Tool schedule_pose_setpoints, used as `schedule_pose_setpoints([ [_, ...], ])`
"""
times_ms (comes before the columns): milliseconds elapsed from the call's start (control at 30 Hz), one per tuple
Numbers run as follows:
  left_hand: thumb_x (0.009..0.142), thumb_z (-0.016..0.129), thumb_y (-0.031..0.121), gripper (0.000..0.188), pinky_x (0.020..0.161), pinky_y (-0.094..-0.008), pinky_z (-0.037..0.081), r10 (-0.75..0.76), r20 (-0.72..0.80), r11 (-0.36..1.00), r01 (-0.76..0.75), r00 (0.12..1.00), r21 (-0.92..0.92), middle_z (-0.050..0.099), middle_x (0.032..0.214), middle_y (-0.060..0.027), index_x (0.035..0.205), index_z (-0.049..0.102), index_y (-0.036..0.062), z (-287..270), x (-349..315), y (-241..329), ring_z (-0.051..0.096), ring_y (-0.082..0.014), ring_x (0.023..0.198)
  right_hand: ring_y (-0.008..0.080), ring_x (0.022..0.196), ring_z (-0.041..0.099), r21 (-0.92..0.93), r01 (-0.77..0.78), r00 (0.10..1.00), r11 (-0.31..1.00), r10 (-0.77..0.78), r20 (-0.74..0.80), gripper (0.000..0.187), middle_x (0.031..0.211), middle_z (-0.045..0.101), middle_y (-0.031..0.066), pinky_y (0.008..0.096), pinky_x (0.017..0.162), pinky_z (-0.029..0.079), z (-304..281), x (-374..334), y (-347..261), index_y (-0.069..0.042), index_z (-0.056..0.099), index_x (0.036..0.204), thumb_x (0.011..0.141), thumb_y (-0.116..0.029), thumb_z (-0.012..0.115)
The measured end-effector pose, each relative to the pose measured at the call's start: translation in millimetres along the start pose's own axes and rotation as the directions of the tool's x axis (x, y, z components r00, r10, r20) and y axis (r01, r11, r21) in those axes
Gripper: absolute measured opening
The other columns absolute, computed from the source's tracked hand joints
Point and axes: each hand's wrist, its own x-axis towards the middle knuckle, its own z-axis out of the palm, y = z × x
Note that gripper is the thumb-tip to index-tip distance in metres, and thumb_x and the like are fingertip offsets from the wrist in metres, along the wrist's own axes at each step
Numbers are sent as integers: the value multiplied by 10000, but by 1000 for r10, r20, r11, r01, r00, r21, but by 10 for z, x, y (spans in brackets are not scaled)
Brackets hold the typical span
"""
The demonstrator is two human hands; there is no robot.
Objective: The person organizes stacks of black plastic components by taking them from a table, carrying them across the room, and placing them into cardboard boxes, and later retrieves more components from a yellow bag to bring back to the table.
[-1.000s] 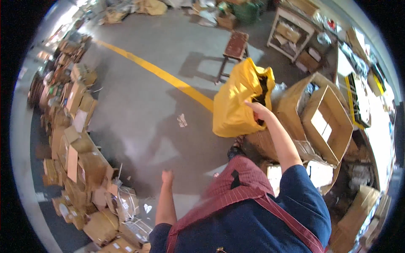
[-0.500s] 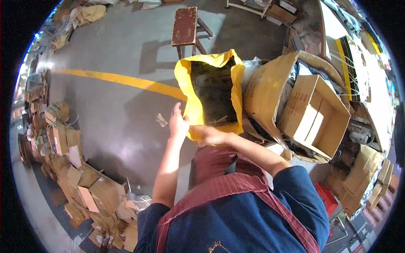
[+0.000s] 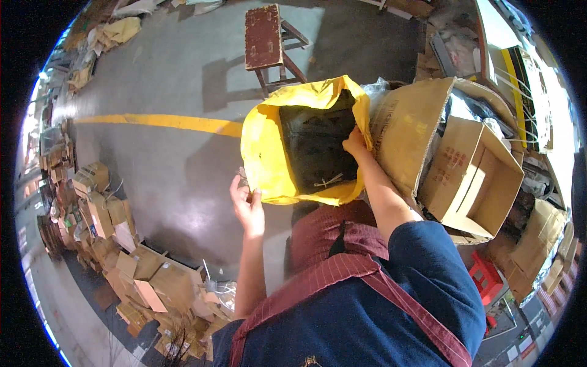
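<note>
A yellow bag (image 3: 262, 144) stands in front of me with its mouth spread wide. Its inside is dark, and a pale string (image 3: 330, 180) lies near the close edge. My right hand (image 3: 356, 142) is closed at the bag's right rim, fingers partly hidden, seeming to grip the yellow material from the inner side. Beside the bag's near left corner is my left hand (image 3: 248, 208), palm up, fingers loosely bent and apart from the thumb. Its thumb tip meets or nearly meets the yellow edge; nothing shows in that hand.
Right of the bag stands a big cardboard carton (image 3: 403, 131) holding a smaller open box (image 3: 449, 165). Beyond the bag is a worn dark red stool (image 3: 263, 38). Cardboard boxes (image 3: 174, 284) pile up at the left. A yellow floor line (image 3: 165, 122) runs leftward from the bag.
My right hand has gone from the bag's near left corner to its right rim. My left hand has dropped lower and turned palm up. The bag's mouth has spread wider to the left.
</note>
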Motion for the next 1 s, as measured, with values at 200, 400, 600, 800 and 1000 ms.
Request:
schedule_pose_setpoints([
  [200, 866, 642, -63, 629, 713, -228, 438, -130, -1, 985, 130, 991, -114, 586, 857, -33, 1427, 378, 38, -91, 11, -35, 522, -86, 742, 441, 1455, 181, 215, -105, 984, 971, 133, -119, 1152, 1588, 147, 265, 445, 1196, 205, 421, 223, 233, 26, 83, 1537, 648, -139, 796],
  [400, 863, 654, -54, 572, 634, -219, 445, -72, -31, 994, 70, 997, -86, 592, 867, -30, 1386, 445, 45, -130, -50, -130, 514, -76, 695, 422, 1465, 156, -425, 566, 785, 706, -620, 16, 957, 1552, 224, 235, 626, 1167, 116, 541, -679, -758, 28, 289, 1483, 672, -153, 765],
  [600, 865, 667, -46, 399, 667, -212, 484, -41, 116, 990, 56, 992, -126, 649, 964, -30, 1248, 586, 29, -67, 52, -136, 574, -71, 753, 310, 1385, 403, -815, 564, 475, -137, -753, 455, 480, 1421, 526, 138, 506, 1215, 80, 1232, -711, -1333, -33, 549, 1365, 944, -244, 456],
  [800, 835, 699, -24, 405, 663, -246, 507, -69, 56, 996, 71, 996, -50, 654, 954, -54, 1221, 612, 59, -260, 15, -334, 599, -105, 733, 264, 1419, 343, -746, 582, 467, -325, -618, 633, 450, 1448, 522, 24, 556, 1207, 6, 1127, -772, -1296, -176, 617, 1341, 933, -351, 547],
  [1000, 845, 677, -8, 322, 691, -274, 524, -68, 26, 991, 64, 997, 115, 676, 954, -71, 1156, 634, 60, -430, -85, -450, 639, -131, 757, 290, 1349, 394, -654, 603, 415, -456, -521, 746, 338, 1346, 582, 58, 572, 1207, 33, 262, -1281, -1276, -139, 728, 1158, 888, -298, 600],
])
